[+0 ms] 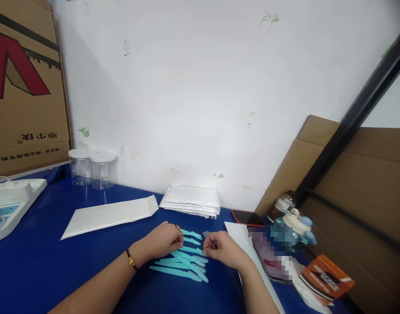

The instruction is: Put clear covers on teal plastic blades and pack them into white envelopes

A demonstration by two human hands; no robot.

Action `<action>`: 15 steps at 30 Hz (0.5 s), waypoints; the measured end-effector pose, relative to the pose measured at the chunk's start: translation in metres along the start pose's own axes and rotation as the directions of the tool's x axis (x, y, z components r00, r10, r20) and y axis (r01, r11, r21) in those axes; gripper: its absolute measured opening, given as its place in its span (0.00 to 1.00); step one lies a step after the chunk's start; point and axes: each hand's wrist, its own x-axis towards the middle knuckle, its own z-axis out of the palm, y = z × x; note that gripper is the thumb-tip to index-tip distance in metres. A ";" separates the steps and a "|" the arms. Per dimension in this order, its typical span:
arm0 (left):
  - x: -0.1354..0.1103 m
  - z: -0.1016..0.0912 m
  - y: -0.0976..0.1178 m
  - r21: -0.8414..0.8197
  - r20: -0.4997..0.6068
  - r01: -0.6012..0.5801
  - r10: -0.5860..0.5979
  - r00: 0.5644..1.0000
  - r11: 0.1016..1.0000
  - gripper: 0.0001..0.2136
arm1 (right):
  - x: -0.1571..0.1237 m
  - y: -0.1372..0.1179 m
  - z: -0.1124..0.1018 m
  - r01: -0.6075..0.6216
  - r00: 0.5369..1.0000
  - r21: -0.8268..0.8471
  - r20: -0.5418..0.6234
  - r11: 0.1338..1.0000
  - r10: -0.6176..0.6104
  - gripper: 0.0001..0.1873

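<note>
Between my curled left hand (pixel 166 240) and bent-fingered right hand (pixel 223 249), and nearer me, turquoise sticks (pixel 188 261) lie mostly sideways (whether I'm pinching any, I can't tell).

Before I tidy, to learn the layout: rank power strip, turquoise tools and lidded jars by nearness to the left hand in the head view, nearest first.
From the left hand:
1. Turquoise tools, close beside it.
2. Lidded jars, back left by the wall.
3. Power strip, at far left.
</note>
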 end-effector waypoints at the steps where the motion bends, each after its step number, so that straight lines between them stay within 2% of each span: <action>1: -0.001 0.000 0.001 -0.009 0.015 0.004 -0.004 1.000 1.000 0.08 | 0.000 0.004 -0.004 -0.014 0.999 -0.016 -0.047 1.000 0.013 0.05; 3: -0.001 -0.001 0.001 -0.028 0.039 0.012 -0.011 0.999 1.000 0.07 | 0.002 0.013 -0.011 -0.057 0.984 -0.084 -0.176 0.995 0.041 0.06; 5: -0.001 -0.001 0.000 -0.042 0.038 0.027 -0.025 0.999 0.999 0.06 | 0.004 0.022 -0.017 -0.098 0.966 -0.175 -0.252 0.980 0.052 0.08; 7: 0.000 0.001 -0.004 -0.028 0.000 0.051 -0.051 0.999 0.998 0.04 | 0.005 0.029 -0.018 -0.117 0.967 -0.251 -0.249 0.961 0.053 0.08; 10: 0.004 0.007 -0.010 0.053 -0.063 0.088 -0.085 0.994 0.995 0.07 | 0.008 0.035 -0.012 -0.160 0.965 -0.322 -0.250 0.933 0.080 0.07; 15: 0.007 0.015 -0.015 0.124 -0.056 0.110 -0.103 0.993 0.986 0.03 | 0.010 0.035 -0.006 -0.227 0.956 -0.395 -0.263 0.890 0.127 0.05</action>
